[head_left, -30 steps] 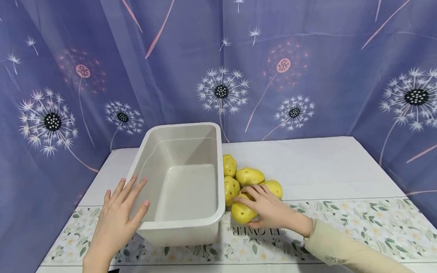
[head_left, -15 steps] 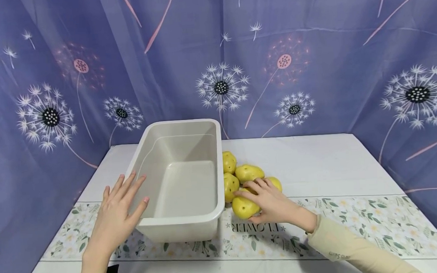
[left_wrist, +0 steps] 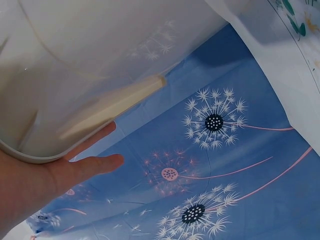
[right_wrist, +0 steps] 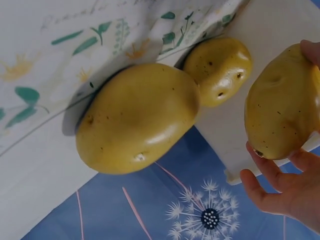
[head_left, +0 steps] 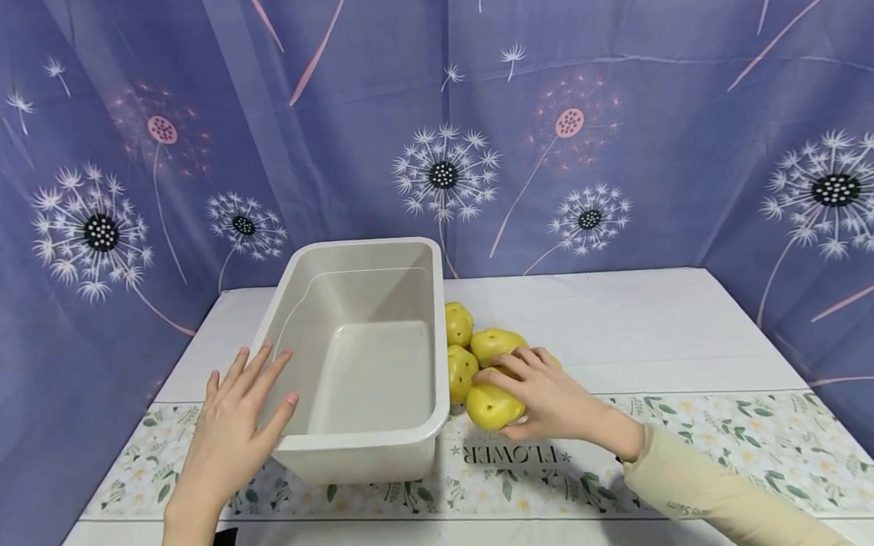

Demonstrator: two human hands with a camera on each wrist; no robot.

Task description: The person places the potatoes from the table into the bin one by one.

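Observation:
A pale grey plastic basin (head_left: pixel 357 441) stands left of the middle of the table, its inside bare. Fingers spread, my left hand (head_left: pixel 230 432) lies at the basin's left rim; in the left wrist view the same hand (left_wrist: pixel 40 182) is against the rim, its thumb extended. To the basin's right my right hand (head_left: pixel 553 399) grips a yellow potato (head_left: pixel 490 407) with thumb and fingers. The right wrist view has this held potato (right_wrist: pixel 280 107) at its right side, off the table as far as I can see. Whether it touches its neighbours is unclear.
Several other potatoes lie along the basin's right wall, among them a back one (head_left: pixel 458 323), a left one (head_left: pixel 461 372) and a middle one (head_left: pixel 497 343). Another is mostly hidden behind my right hand. A purple dandelion-print curtain (head_left: pixel 508 210) encloses the table (head_left: pixel 598 322).
My right hand has closed more firmly round the front potato and shifted it slightly back and to the right. The left hand stays at the basin rim. The head view has tilted slightly.

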